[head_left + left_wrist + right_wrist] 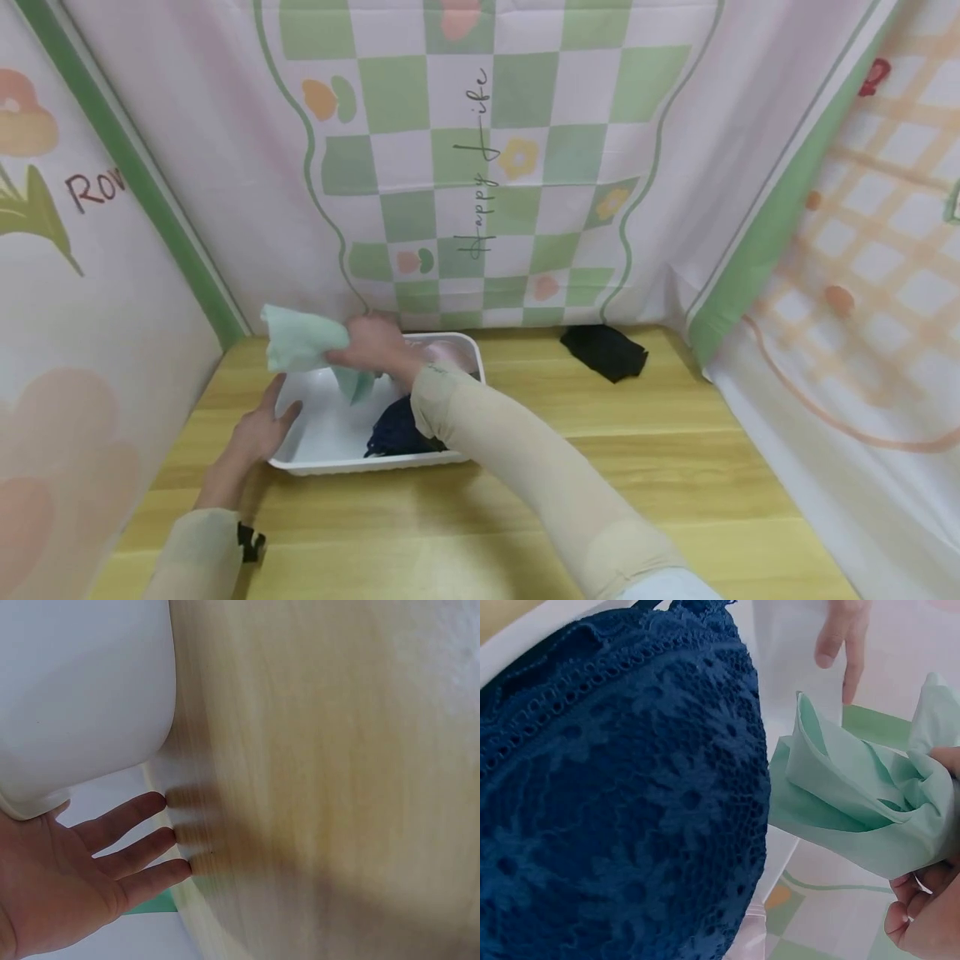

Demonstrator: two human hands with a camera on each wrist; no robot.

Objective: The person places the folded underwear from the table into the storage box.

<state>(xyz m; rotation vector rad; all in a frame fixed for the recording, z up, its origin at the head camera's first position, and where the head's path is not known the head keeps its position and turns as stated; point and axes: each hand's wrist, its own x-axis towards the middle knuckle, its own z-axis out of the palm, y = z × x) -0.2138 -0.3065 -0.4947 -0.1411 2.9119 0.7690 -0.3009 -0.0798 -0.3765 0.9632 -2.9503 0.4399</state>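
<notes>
My right hand (375,342) grips a thin, crumpled mint-green cloth (303,340) above the far left part of a white plastic tray (318,425). In the right wrist view, the fingers pinch the bunched cloth (847,780) and its loose folds spread out. A navy lace bra (401,429) lies in the tray's near right part; its floral cup (645,795) fills much of the right wrist view. Behind it lies a pale pink garment (447,352), partly hidden by my right arm. At the tray's left rim rests my left hand (258,429), its fingers extended along the outside.
A folded black cloth (604,352) lies on the wooden table (600,467) near the back right. Patterned curtains (480,167) hang behind the table and along both sides. A small black item (251,542) is by the left sleeve.
</notes>
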